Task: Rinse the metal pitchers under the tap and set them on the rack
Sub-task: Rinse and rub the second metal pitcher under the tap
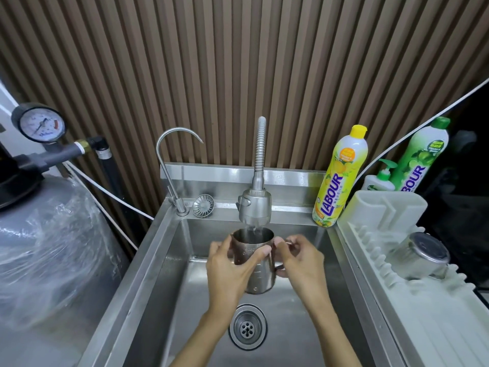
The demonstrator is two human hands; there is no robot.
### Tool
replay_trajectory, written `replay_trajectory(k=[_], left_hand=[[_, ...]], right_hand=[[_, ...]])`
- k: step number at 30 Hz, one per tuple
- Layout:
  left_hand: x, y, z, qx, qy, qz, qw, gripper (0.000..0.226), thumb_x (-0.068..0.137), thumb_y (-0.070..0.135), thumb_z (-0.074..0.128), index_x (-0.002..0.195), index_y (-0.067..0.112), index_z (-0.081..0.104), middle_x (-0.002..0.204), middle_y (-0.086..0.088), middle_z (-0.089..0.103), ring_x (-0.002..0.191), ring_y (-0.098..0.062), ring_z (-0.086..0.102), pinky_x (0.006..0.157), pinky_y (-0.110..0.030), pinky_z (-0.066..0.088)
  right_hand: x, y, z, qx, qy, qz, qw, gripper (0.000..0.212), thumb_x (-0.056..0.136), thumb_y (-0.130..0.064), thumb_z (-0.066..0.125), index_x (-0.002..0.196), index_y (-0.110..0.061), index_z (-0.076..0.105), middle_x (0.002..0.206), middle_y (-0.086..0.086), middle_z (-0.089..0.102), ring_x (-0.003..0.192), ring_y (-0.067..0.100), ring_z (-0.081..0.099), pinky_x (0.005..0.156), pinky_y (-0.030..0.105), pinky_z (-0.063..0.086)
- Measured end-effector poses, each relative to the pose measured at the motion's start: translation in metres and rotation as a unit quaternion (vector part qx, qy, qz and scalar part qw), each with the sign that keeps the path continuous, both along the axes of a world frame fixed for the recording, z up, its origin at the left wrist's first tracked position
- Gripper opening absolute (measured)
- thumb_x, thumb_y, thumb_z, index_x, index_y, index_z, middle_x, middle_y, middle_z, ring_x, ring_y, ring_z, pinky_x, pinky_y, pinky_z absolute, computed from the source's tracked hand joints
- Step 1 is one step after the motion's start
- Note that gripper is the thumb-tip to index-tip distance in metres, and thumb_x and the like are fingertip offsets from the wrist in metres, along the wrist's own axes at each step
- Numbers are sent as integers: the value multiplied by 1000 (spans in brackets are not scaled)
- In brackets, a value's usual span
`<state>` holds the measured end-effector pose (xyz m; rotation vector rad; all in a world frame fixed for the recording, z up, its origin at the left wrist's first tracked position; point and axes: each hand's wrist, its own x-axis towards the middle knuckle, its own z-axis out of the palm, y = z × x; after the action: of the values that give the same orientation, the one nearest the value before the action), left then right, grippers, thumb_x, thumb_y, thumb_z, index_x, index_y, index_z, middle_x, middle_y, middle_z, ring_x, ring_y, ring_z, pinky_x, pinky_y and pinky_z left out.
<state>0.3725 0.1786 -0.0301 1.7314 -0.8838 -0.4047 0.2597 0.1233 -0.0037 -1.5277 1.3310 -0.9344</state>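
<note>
Brown slatted wall [238, 62] backs a steel sink [164, 260], with a white rack [423, 313] just beside it on the right. Both bare forearms come up from the bottom edge and converge over the basin, above the drain [248, 327].

The pitcher [258, 263] is held upright in the air between the hands, its mouth right under the tap [255, 205], and water is falling into it. The left hand [230, 268] grips the pitcher's left side, thumb across the front wall and fingers curled round the back. The right hand [301, 260] is at the handle on the pitcher's right, wrist bent inward, curled fingers pinching the handle near its top; the lower fingers are tucked under.

A second pitcher [420, 256] lies tilted on the rack, base toward the camera.

On the sink's back ledge stand a thin faucet [169, 165] and a strainer [203, 205] at the left, and a yellow bottle [340, 178] at the right corner. Behind the rack are a pump bottle [381, 180] and a green bottle [420, 157]. Far left, a gauge [41, 124] sits above a plastic-wrapped tank [53, 247].
</note>
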Motion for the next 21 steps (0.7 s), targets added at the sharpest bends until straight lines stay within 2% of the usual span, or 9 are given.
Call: replay_trajectory(k=[2, 4, 8, 10, 12, 15, 17, 19, 21], left_hand=[[0, -4, -8, -6, 77, -35, 996, 45, 54, 50, 83, 89, 29, 67, 92, -7, 63, 82, -7, 65, 70, -13, 51], [0, -10, -10, -26, 133, -64, 989, 36, 63, 25, 84, 94, 20, 68, 100, -13, 67, 85, -7, 67, 68, -7, 48], [11, -29, 2, -106, 184, -119, 970, 63, 60, -6, 81, 115, 12, 57, 119, -13, 63, 102, -5, 64, 86, -14, 50], [20, -34, 8, -131, 152, -119, 972, 78, 52, 0, 86, 119, 23, 54, 123, -3, 59, 112, -7, 59, 94, -18, 47], [25, -30, 16, -127, 74, -115, 982, 81, 47, 11, 85, 115, 41, 50, 118, 13, 57, 109, 7, 55, 92, -10, 41], [24, -19, 32, -98, -9, -95, 991, 83, 48, 2, 85, 107, 44, 46, 105, 23, 45, 97, 23, 48, 80, 6, 33], [21, -13, 37, -55, -39, -46, 997, 80, 43, 18, 89, 113, 35, 55, 99, 17, 43, 101, 7, 50, 84, 0, 34], [19, -7, 34, 0, -60, 1, 998, 85, 34, 52, 77, 114, 30, 61, 94, 12, 43, 103, -12, 49, 90, -20, 39], [16, -4, 31, 19, -35, 11, 999, 81, 29, 71, 64, 101, 33, 65, 88, 9, 47, 95, -14, 53, 83, -24, 43]], right_hand=[[-1, 1, 12, -86, 127, -13, 988, 20, 85, -31, 64, 87, -11, 59, 87, 10, 70, 87, 29, 65, 81, 41, 51], [2, 1, 17, -143, 157, -8, 977, 17, 87, -26, 62, 90, -10, 57, 88, 7, 70, 88, 27, 63, 77, 32, 46], [11, -11, 6, -71, -70, 32, 994, 13, 88, -11, 59, 100, -15, 59, 96, -3, 64, 90, 4, 60, 71, 5, 42], [15, -16, -7, -13, -162, 59, 985, 11, 90, -9, 57, 97, -18, 58, 111, 0, 62, 99, 5, 58, 86, 15, 43], [22, -17, -18, 59, -269, 98, 956, 7, 90, -7, 56, 92, -14, 57, 119, 6, 57, 107, 18, 56, 98, 34, 45], [29, -11, -32, 143, -385, 116, 904, 11, 88, -9, 59, 82, -5, 50, 110, 18, 55, 102, 30, 56, 98, 45, 47], [27, -5, -34, 160, -357, 105, 914, 13, 90, -10, 57, 82, -3, 50, 96, 22, 59, 93, 32, 60, 87, 41, 55], [20, 0, -27, 143, -300, 94, 938, 14, 90, -12, 57, 81, -2, 54, 79, 19, 64, 80, 29, 64, 72, 35, 59], [12, 2, -14, 128, -247, 72, 958, 15, 88, -14, 61, 79, -2, 58, 70, 13, 65, 67, 21, 67, 60, 32, 59]])
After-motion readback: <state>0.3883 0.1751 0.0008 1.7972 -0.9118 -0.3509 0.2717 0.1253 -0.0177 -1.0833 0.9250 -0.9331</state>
